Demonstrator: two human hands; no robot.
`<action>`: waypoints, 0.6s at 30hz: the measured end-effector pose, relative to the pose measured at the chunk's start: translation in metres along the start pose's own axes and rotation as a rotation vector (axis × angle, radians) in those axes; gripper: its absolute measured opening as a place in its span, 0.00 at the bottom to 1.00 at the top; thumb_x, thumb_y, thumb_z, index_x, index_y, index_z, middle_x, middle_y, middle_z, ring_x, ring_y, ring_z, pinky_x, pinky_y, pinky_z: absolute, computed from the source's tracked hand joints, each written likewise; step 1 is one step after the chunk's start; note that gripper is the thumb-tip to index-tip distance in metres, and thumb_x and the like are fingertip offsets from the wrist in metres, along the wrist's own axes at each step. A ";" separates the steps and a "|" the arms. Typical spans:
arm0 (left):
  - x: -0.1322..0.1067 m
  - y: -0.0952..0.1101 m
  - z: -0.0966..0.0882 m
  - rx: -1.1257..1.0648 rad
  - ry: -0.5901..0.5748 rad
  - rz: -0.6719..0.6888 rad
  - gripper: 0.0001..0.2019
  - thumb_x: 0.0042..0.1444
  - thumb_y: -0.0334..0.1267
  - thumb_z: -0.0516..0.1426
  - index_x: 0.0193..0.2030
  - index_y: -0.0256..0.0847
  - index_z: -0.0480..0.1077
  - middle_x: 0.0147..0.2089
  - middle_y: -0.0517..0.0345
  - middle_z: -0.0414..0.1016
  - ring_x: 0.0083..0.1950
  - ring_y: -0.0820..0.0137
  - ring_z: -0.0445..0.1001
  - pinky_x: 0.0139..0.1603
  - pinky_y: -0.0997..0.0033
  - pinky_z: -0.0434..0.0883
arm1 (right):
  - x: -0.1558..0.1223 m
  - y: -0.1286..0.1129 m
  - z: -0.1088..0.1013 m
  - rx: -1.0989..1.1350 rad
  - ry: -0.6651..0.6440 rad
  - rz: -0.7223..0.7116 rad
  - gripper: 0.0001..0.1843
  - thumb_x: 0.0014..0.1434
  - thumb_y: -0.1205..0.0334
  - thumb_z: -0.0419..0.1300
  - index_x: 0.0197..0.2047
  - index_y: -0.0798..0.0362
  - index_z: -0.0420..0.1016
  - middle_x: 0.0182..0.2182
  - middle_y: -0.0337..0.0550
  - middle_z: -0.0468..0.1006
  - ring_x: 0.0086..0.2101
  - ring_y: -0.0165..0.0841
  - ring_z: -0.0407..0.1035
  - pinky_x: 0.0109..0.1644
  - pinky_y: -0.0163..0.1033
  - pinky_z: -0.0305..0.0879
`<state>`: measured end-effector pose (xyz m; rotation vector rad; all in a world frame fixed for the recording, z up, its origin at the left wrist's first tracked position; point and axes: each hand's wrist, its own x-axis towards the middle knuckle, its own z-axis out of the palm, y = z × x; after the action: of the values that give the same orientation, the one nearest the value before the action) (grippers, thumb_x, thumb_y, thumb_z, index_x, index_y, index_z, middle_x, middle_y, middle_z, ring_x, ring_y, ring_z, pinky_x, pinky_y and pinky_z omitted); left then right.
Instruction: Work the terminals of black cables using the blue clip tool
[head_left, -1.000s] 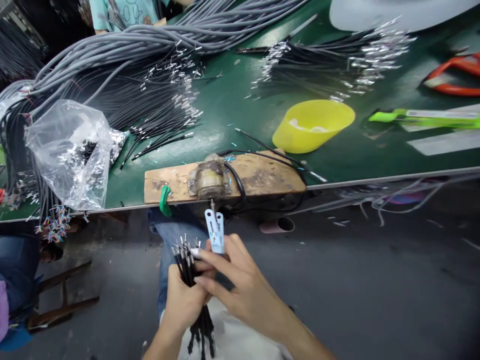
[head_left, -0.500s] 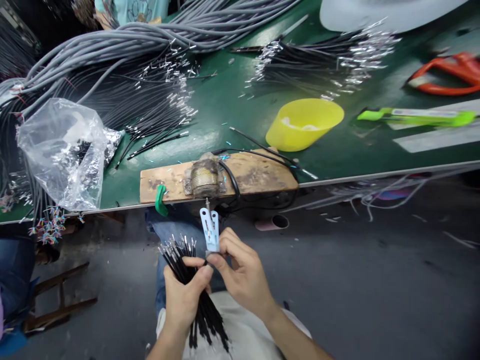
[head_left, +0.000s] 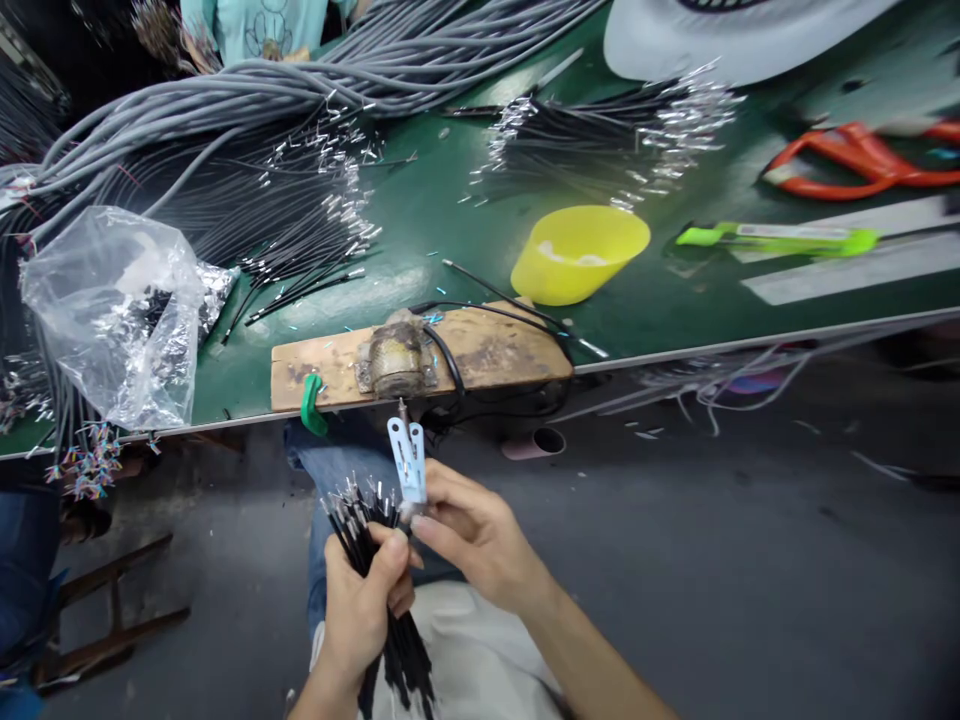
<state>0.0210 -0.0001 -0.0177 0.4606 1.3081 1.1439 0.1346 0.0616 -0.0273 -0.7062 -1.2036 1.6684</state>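
My left hand point(head_left: 363, 604) is wrapped round a bundle of thin black wires point(head_left: 363, 520) with metal tips pointing up, held over my lap. My right hand point(head_left: 471, 536) pinches at the top of the bundle, just under a small pale blue metal piece point(head_left: 407, 458) that hangs down from a rusty fixture point(head_left: 395, 364). The fixture sits on a wooden board point(head_left: 495, 352) at the near edge of the green table point(head_left: 442, 215). A green clamp point(head_left: 310, 403) grips the board's left end.
A yellow bowl point(head_left: 577, 254) stands behind the board. Piles of black tipped wires point(head_left: 600, 140) and thick grey cables point(head_left: 247, 90) cover the back of the table. A clear plastic bag point(head_left: 112, 310) lies left; orange-handled cutters point(head_left: 847, 160) and a green tool point(head_left: 780, 238) lie right. Another person's shirt point(head_left: 262, 25) shows beyond.
Both hands have stayed under the blue piece while my right fingers have shifted from the fanned bundle's side to its top. The view has drifted, sliding the table leftward.
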 end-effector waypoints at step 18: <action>0.000 0.005 -0.002 0.159 0.055 0.168 0.15 0.38 0.51 0.65 0.21 0.39 0.76 0.15 0.61 0.67 0.16 0.76 0.63 0.18 0.74 0.64 | -0.005 0.000 0.003 -0.302 0.103 -0.306 0.13 0.59 0.54 0.54 0.28 0.50 0.72 0.24 0.43 0.68 0.27 0.35 0.63 0.29 0.40 0.60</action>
<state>0.0167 0.0016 -0.0141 0.6700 1.4363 1.2026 0.1337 0.0556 -0.0267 -0.7387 -1.4270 1.1994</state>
